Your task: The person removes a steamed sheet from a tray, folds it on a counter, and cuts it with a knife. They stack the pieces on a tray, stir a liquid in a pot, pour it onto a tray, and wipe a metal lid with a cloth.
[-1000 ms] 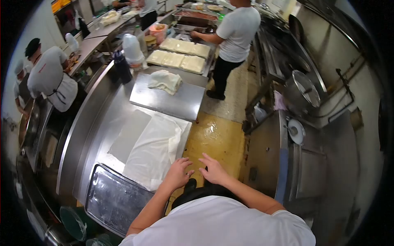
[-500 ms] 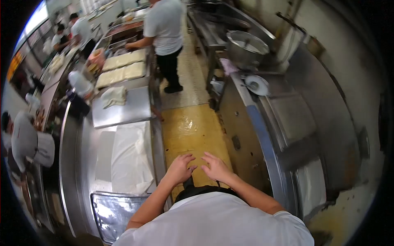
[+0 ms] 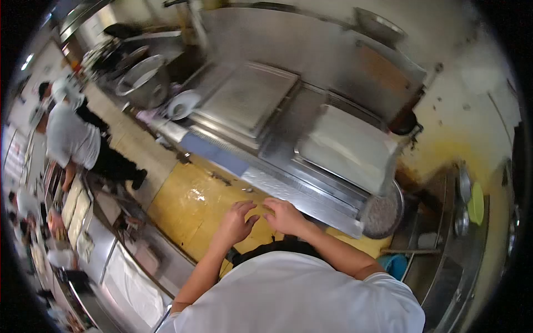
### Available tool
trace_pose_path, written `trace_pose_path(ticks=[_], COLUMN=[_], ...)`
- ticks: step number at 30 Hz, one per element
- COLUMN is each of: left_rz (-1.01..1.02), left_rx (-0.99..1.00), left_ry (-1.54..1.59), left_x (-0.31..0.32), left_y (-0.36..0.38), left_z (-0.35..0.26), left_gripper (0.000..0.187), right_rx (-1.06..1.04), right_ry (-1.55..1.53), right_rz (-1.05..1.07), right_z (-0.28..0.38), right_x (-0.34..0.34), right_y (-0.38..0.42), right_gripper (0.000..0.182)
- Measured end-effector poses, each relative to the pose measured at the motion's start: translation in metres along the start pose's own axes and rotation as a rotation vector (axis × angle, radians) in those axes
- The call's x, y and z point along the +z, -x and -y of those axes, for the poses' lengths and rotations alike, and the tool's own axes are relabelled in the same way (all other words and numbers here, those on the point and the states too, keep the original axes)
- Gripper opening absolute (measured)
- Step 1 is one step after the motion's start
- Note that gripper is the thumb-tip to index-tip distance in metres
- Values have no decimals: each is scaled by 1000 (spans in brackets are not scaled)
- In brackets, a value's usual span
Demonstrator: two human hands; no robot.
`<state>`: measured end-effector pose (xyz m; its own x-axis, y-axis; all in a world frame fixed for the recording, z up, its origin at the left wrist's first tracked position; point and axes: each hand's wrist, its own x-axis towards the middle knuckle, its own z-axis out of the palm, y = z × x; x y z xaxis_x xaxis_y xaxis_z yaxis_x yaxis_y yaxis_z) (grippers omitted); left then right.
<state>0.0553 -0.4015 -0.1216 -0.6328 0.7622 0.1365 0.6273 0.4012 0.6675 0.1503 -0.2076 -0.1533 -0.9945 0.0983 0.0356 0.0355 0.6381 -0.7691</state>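
Note:
My left hand (image 3: 239, 222) is in front of my body with its fingers loosely curved and apart, holding nothing. Close beside it, my right hand (image 3: 284, 215) is also empty, its fingers curved and spread. Both hover over the yellow floor (image 3: 189, 205), near the front edge of a steel counter (image 3: 300, 191). On that counter lies a metal tray (image 3: 250, 100) turned towards the wall. Further right, a second tray carries a white sheet or cloth (image 3: 350, 147).
A large metal pot (image 3: 143, 83) and a white bowl (image 3: 183, 104) stand at the counter's left end. A round pan of greyish contents (image 3: 383, 213) sits at its right. Behind me left runs a worktable with white sheeting (image 3: 130, 283). A co-worker (image 3: 75, 133) stands far left.
My view has swung right, from the aisle and worktable to the steel counter along the wall. My hands stay empty in front of me, at much the same height.

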Motion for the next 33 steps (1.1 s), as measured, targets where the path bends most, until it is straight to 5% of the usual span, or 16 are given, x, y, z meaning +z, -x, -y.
trace_pose_path(ticks=[7,9,13,19,23,28,33], left_rz=[213,312,373,176,360,351,399], left_rx=[191,177,227,419,314,356,362], left_ry=[56,26,-48,-476,-643,-489,-440], left_x=[95,117,156,242,276,264,255], left_y=[-123,-158,-236,-348,-399,-401,-381], left_z=[-75,-82,-90,-58,-40,-26,-6], left_gripper=[28,27,28,42,32,15,14], right_rx=[300,408,664,743,713,773,877], right_ry=[-2,104,238,744,769,612,603], right_rz=[-281,-530,-599,-676,-519,-415,-260], right_z=[-98,-136,-227,-297,-347,-353,-313], right_x=[-129,-151,-213,-245,-252,-257,-259], right_y=[70,84,105,104,93,91,100], right_gripper=[37,33,42,48,36,17,21])
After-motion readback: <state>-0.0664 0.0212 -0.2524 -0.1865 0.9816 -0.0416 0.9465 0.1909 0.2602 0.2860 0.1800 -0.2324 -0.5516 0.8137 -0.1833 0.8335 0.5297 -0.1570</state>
